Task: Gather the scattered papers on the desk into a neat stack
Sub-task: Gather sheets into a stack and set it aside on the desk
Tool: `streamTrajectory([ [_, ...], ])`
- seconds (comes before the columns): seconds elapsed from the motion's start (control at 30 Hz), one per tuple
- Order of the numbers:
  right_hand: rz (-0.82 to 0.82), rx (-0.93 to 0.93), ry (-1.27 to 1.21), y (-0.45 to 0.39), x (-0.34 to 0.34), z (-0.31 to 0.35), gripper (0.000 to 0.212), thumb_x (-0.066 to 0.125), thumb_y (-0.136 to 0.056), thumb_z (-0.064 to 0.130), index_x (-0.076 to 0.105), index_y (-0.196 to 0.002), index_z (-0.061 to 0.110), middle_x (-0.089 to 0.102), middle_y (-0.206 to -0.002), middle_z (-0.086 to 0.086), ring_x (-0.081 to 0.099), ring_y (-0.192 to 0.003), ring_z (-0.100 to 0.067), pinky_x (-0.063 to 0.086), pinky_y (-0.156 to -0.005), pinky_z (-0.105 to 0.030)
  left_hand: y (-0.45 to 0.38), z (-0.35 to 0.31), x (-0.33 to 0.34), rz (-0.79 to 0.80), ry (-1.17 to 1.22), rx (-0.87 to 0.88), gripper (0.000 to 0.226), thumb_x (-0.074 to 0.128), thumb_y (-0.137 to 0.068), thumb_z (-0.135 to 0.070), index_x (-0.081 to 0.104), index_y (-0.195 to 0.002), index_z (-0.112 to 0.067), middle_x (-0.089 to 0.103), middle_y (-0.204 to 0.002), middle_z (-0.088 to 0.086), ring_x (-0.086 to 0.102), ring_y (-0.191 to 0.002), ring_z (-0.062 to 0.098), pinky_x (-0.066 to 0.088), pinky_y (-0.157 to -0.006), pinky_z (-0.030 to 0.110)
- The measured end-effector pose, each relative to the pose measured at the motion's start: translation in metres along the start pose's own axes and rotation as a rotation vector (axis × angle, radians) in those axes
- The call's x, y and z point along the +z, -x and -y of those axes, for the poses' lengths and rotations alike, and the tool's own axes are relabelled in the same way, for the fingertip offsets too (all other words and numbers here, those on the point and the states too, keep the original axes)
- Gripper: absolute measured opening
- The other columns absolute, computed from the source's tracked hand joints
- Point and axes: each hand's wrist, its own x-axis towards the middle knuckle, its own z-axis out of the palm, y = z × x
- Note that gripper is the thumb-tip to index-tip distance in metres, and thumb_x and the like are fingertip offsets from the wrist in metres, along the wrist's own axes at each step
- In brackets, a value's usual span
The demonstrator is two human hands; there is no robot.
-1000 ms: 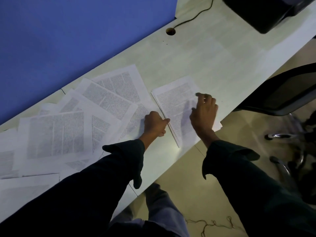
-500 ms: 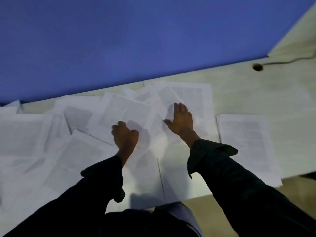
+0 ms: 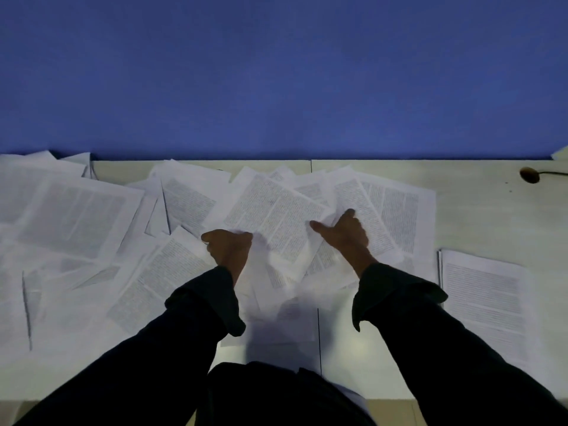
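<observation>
Papers [image 3: 92, 229] lie scattered and overlapping across the pale worktop [image 3: 485, 210] below a blue partition [image 3: 276, 72], with a small squared stack [image 3: 485, 296] apart at the right. Left hand [image 3: 229, 249] is curled, gripping the near-left edge of a printed sheet [image 3: 276, 219] at the middle. Right hand [image 3: 344, 232] holds that sheet's right edge, thumb spread out over it.
</observation>
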Motion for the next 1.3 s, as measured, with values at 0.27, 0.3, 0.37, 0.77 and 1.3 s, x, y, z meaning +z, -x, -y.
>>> streamTrajectory([
  [0.27, 0.192, -0.154, -0.556, 0.012, 0.013, -0.003, 0.065, 0.087, -0.080, 0.010, 0.060, -0.139, 0.009, 0.068, -0.125, -0.004, 0.062, -0.122, -0.028, 0.054, -0.102, -0.042, 0.011, -0.025, -0.006, -0.002, -0.467, 0.329, 0.082, 0.087, -0.073, -0.028, 0.042, -0.136, -0.001, 0.052, -0.134, 0.020, 0.052, -0.125, 0.038, 0.049, -0.100, 0.048],
  [0.3, 0.225, -0.166, -0.603, 0.012, 0.007, -0.006, 0.059, 0.085, -0.081, 0.004, 0.062, -0.135, 0.008, 0.070, -0.116, -0.001, 0.063, -0.118, -0.027, 0.055, -0.096, -0.038, 0.004, -0.036, -0.008, -0.055, -0.578, 0.468, 0.090, 0.088, -0.069, -0.027, 0.038, -0.141, -0.003, 0.048, -0.138, 0.021, 0.049, -0.128, 0.040, 0.047, -0.099, 0.050],
  [0.37, 0.311, -0.174, -0.632, 0.010, -0.007, -0.014, 0.050, 0.086, -0.079, 0.003, 0.065, -0.124, 0.008, 0.072, -0.109, 0.001, 0.066, -0.113, -0.026, 0.056, -0.089, -0.034, -0.017, -0.058, -0.010, -0.006, -0.708, 0.823, 0.100, 0.092, -0.064, -0.037, 0.039, -0.146, -0.014, 0.044, -0.146, 0.018, 0.042, -0.135, 0.038, 0.040, -0.108, 0.051],
  [0.77, 0.203, -0.082, -0.669, 0.000, -0.040, -0.067, 0.042, 0.094, -0.071, 0.024, 0.078, -0.108, 0.011, 0.079, -0.108, -0.009, 0.075, -0.103, -0.031, 0.061, -0.093, -0.045, -0.040, -0.092, 0.009, 0.407, -0.783, 0.809, 0.037, 0.077, -0.088, -0.034, 0.071, -0.103, -0.001, 0.071, -0.110, 0.018, 0.065, -0.098, 0.031, 0.045, -0.083, 0.033],
  [1.3, 0.026, -0.279, -0.574, 0.004, -0.035, -0.055, 0.018, 0.078, -0.090, 0.011, 0.079, -0.108, 0.006, 0.076, -0.101, -0.008, 0.068, -0.092, -0.020, 0.054, -0.081, -0.030, -0.011, -0.037, 0.002, 0.824, -0.415, 0.547, 0.080, 0.085, -0.079, -0.034, 0.045, -0.147, -0.020, 0.053, -0.145, -0.001, 0.049, -0.135, 0.022, 0.043, -0.111, 0.040],
])
